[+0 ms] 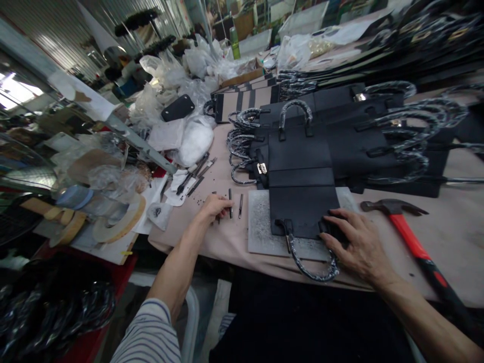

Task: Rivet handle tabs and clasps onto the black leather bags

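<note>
My left hand (216, 206) reaches over the table with its fingers pinched at a thin metal punch (230, 209). A second metal punch (241, 205) lies just right of it. A dark rod partly shows under the palm. My right hand (357, 242) grips the near right corner of a black leather bag panel (302, 204), by the handle's end tab. This panel rests over a grey slab (259, 222). Its plastic-wrapped handle (312, 272) loops over the table's front edge. A hammer (406, 234) with a red and black handle lies right of my right hand.
More black bag pieces (355, 146) with wrapped handles are stacked behind. Several slim tools (194, 176) lie on the left, near plastic bags (196, 138) and a metal post (139, 141). Tape rolls (121, 219) sit on a side board. A green bottle (234, 44) stands far back.
</note>
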Action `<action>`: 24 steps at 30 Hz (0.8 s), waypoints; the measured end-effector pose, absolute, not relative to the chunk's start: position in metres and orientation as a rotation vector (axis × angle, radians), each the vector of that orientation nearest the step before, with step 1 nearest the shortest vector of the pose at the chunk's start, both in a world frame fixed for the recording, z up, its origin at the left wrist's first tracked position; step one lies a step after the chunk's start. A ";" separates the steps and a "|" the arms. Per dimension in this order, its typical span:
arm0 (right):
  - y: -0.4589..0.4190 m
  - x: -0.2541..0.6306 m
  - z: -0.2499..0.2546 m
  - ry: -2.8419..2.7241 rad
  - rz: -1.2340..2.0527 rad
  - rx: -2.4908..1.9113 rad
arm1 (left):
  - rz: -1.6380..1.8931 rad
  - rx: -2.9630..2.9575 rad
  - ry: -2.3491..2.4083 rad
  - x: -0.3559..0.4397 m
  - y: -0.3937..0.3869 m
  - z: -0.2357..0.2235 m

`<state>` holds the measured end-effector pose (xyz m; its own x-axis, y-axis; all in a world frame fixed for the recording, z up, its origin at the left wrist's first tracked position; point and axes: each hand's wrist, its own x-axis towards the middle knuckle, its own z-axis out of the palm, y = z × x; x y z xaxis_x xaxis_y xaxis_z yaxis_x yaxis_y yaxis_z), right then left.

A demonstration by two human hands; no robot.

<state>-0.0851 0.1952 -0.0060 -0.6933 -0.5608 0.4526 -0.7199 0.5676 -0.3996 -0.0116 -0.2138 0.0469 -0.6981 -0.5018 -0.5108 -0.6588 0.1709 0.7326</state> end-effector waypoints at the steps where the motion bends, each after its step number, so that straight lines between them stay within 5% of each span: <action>1: 0.195 -0.085 -0.006 -2.527 0.832 1.059 | 1.631 -1.113 2.255 -0.007 -0.215 0.048; 10: 0.196 -0.087 -0.011 -2.510 0.832 1.066 | 2.314 -0.808 1.927 0.025 -0.204 0.044; 14: 0.196 -0.086 -0.009 -2.522 0.837 1.068 | 1.859 -1.125 2.322 0.013 -0.201 0.046; 20: 0.195 -0.084 -0.004 -2.544 0.862 1.032 | 0.593 -1.089 2.840 -0.005 -0.199 0.054; 24: 0.193 -0.082 0.000 -2.540 0.897 1.035 | 0.218 -1.128 2.878 0.003 -0.204 0.059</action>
<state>-0.0820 0.1935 0.0004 -0.7146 -0.5424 0.4418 -0.6996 0.5570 -0.4477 0.0028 -0.2036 0.0587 -0.7344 -0.6727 -0.0909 -0.6787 0.7254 0.1150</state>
